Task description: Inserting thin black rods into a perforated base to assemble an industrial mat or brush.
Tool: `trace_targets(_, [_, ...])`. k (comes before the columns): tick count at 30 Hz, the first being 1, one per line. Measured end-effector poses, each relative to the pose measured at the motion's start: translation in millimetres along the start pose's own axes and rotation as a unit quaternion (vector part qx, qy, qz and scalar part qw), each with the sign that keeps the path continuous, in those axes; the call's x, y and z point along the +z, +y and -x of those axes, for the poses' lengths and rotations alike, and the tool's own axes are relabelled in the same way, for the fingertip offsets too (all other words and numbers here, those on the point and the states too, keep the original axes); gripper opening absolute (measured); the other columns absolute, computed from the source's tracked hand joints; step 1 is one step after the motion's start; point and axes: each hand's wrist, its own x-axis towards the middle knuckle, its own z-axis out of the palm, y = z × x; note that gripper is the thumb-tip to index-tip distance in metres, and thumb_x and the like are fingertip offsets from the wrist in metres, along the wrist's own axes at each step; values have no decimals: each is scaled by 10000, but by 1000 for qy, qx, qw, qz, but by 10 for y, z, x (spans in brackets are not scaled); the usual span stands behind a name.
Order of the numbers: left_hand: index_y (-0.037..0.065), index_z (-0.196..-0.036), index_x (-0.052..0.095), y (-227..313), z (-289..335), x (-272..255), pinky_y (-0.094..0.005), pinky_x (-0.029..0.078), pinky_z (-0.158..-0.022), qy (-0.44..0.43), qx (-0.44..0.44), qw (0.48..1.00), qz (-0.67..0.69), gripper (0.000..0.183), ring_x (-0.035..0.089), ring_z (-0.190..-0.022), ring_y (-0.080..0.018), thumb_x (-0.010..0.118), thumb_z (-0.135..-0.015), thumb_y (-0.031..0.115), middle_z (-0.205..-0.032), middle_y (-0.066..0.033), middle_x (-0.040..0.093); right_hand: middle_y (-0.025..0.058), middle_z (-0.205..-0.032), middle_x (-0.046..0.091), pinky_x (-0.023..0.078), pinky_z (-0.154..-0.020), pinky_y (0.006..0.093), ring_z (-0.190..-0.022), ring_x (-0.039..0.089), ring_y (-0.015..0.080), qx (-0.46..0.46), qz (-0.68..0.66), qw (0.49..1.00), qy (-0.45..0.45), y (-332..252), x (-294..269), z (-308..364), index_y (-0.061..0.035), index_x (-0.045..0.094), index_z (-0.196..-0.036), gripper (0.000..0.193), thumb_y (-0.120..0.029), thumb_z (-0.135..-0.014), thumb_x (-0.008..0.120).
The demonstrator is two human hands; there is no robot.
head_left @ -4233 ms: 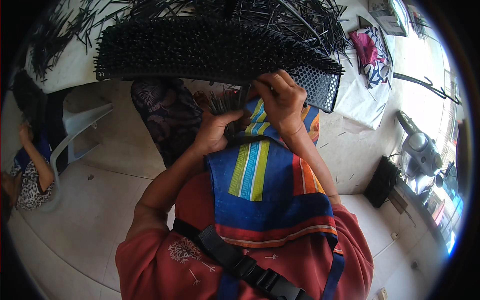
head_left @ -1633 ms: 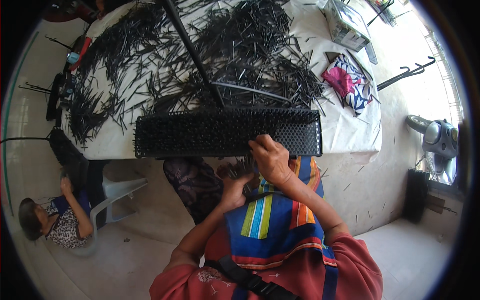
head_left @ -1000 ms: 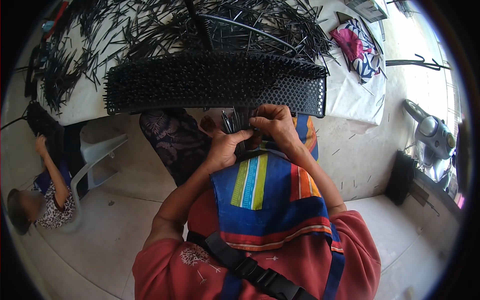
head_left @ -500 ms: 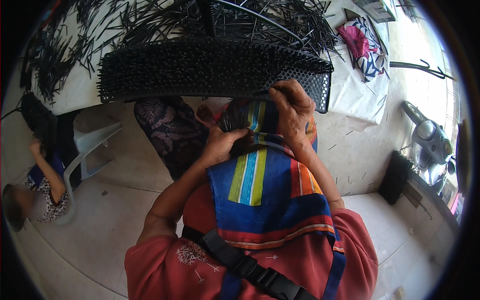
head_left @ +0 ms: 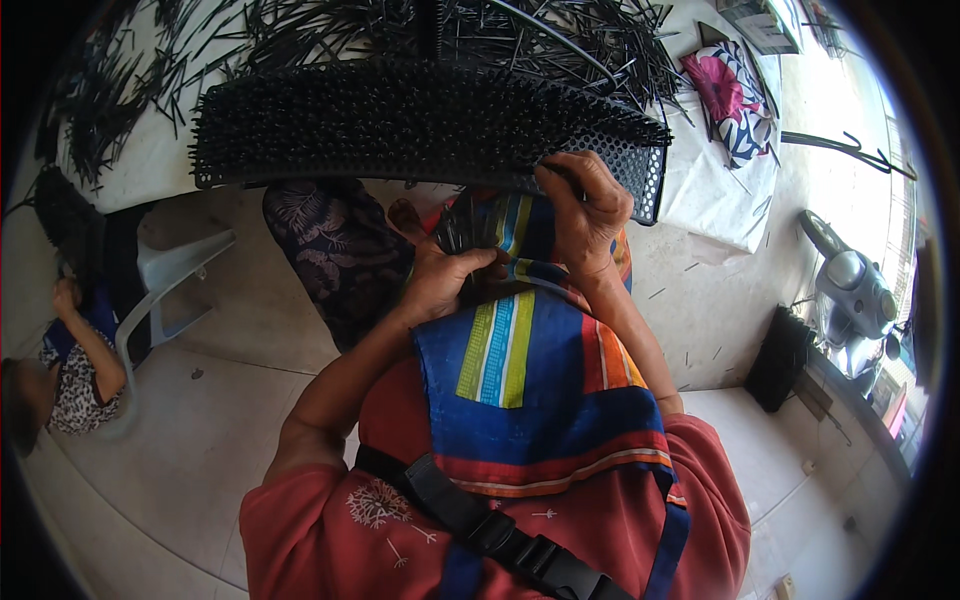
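Observation:
A long black perforated panel (head_left: 648, 178) lies along the table's near edge, most of its holes filled with upright black spikes. Bare holes show toward its right end. My right hand (head_left: 592, 212) is closed in a pinch at the panel's near edge, beside those bare holes; whatever sits between thumb and finger is too small and dark to make out. Lower and to the left, my left hand (head_left: 438, 280) grips a bundle of thin dark strips (head_left: 460, 228) over my lap. A striped blue apron (head_left: 550, 350) covers my front.
Loose black strips (head_left: 560, 55) are heaped on the white-covered table (head_left: 710, 200) behind the panel. A patterned cloth item (head_left: 730, 100) lies at the right. Another person (head_left: 85, 350) sits on a chair (head_left: 150, 280) at the left. A motorbike (head_left: 850, 285) stands far right.
The view has shifted slightly. My right hand stays at the panel's near edge, still pinched. The strips in my left hand look more fanned out.

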Motion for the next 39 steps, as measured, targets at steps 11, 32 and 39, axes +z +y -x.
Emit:
trace_targets(11, [-20, -1025, 618, 11, 40, 27, -293, 558, -689, 17, -22, 999, 26, 150, 673, -768, -186, 597, -877, -9, -893, -132, 686, 92, -769, 642, 482, -564, 267, -627, 632, 183, -19, 60, 997, -39, -27, 59, 33, -15, 690, -848, 138, 23, -722, 730])
trace_targets(32, [1, -1345, 395, -287, -161, -205, -327, 571, -775, -71, 62, 993, -74, 558, 664, -888, -222, 595, -830, -83, -1023, -137, 633, 66, -719, 547, 459, -521, 342, -579, 573, 250, -173, 243, 949, -104, -116, 83, 29, -68, 669, -901, 187, -42, -720, 711])
trace_targets(39, [-4, -1075, 617, -166, -39, -217, -304, 538, -786, -168, 133, 959, -184, 266, 662, -877, -155, 646, -814, -49, -908, -70, 687, 139, -1044, 614, 458, -829, 379, -993, 586, 317, -107, 322, 940, 44, 119, -615, 128, -52, 639, -1059, 394, -96, -680, 738])
